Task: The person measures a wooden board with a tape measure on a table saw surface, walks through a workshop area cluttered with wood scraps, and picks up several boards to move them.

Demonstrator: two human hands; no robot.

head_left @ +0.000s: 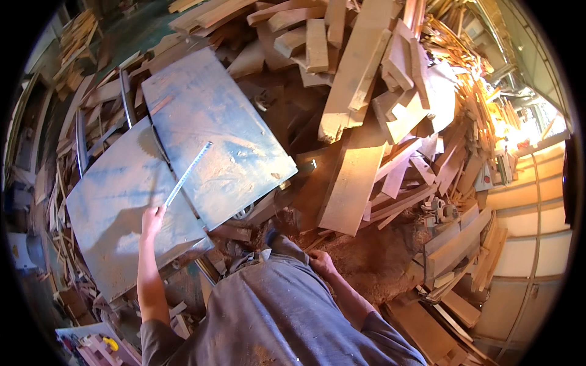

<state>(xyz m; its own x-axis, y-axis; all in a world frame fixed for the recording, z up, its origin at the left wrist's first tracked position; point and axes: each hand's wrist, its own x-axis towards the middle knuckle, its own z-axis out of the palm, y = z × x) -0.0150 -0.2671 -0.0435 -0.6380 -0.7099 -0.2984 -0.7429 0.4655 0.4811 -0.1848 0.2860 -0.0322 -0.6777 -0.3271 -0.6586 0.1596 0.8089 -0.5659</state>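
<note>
My left hand (152, 222) is closed around the near end of a thin, pale ruler (189, 172) with fine marks along it. The ruler slants away to the right over the saw table (213, 110), a dusty blue-grey metal top split by a long slot. Part of a round, toothed saw blade (147, 145) shows at that slot, beyond my left hand. Down by my thigh, my right hand (321, 263) is curled closed, away from the table. Its palm is hidden, so what it may hold cannot be made out.
A high, jumbled heap of wood offcuts (354, 177) rises beyond and to the right of the saw table. Stacked boards (455, 250) lean at the right, near a panelled wall (528, 250). Sawdust (384, 262) covers the floor. More scraps lie along the table's left side.
</note>
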